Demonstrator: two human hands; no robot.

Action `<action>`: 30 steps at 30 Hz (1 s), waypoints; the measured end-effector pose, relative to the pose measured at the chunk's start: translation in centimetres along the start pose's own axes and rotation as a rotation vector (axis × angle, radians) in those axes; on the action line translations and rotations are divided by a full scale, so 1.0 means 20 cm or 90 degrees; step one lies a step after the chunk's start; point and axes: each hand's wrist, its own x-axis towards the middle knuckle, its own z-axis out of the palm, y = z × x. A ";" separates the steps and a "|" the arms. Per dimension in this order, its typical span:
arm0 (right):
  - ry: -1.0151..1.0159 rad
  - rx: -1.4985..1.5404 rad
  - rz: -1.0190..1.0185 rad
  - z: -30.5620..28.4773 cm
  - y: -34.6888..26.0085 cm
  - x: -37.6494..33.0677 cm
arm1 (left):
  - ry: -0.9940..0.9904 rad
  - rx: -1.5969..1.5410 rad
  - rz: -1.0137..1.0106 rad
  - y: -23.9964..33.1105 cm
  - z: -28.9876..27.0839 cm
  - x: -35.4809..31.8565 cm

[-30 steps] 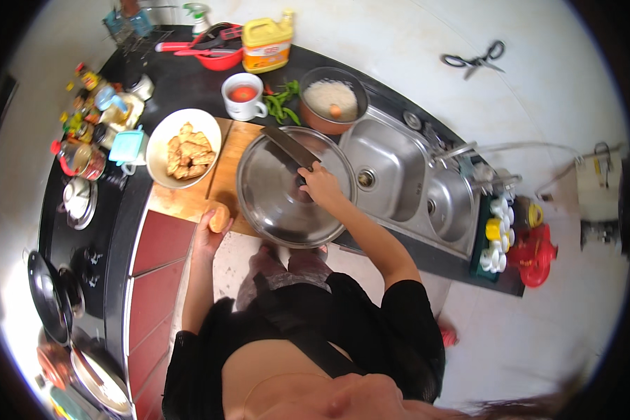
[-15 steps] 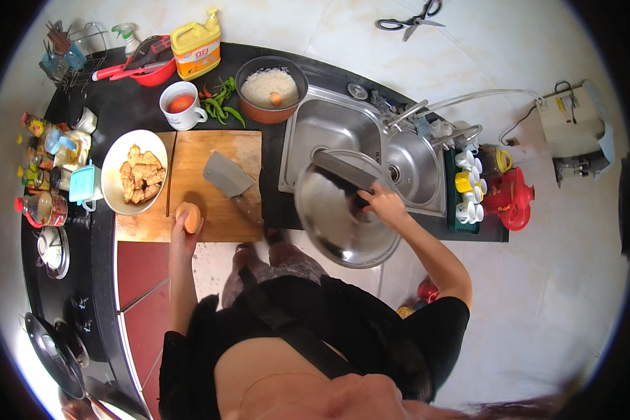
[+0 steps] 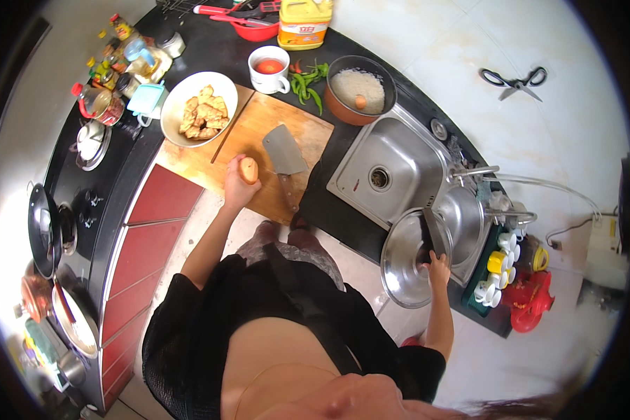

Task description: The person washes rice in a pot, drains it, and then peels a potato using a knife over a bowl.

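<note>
My left hand [image 3: 237,186] is closed around a stubby orange-tan piece of food [image 3: 248,170] with a rounded end; its kind is unclear. It is over the near part of the wooden cutting board [image 3: 252,129]. A cleaver [image 3: 285,150] lies on the board to the right, its wooden handle towards me. My right hand [image 3: 437,270] grips a round metal pot lid [image 3: 403,269]. A dark flat strip, apparently the lid's handle, runs from my fingers toward the sink. The lid overlaps the near edge of the double sink [image 3: 371,138]. A white bowl [image 3: 176,131] of browned pieces stands at the board's left.
Behind the board are a white mug [image 3: 267,84], green peppers [image 3: 303,85] and a pot of rice [image 3: 344,110]. Cups in a green tray [image 3: 477,297] and a red jug [image 3: 528,297] stand right of the sink. Seasoning bottles [image 3: 105,105] and a wok [image 3: 40,231] are at left.
The view has turned and shifted. My right hand and the lid have moved right along the sink, uncovering the left basin. My left hand still holds its piece, now nearer the cleaver.
</note>
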 end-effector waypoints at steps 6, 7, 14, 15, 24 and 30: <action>0.022 0.046 -0.001 -0.05 0.02 -0.01 | 0.013 0.027 -0.003 -0.02 0.03 -0.01; 0.015 0.057 0.002 -0.08 0.01 0.01 | 0.021 0.023 0.007 -0.04 0.03 -0.02; 0.087 0.223 -0.113 -0.44 -0.12 0.14 | 0.014 0.099 -0.097 -0.04 0.02 -0.05; 0.099 0.263 -0.152 -0.54 -0.20 0.16 | 0.015 0.083 -0.106 -0.04 0.02 -0.05; 0.130 0.445 -0.468 -0.70 -0.93 0.52 | 0.120 -0.418 -0.205 -0.11 0.02 -0.12; 0.177 0.371 -0.534 -0.67 -1.32 0.73 | 0.185 -0.594 -0.322 -0.02 -0.17 -0.37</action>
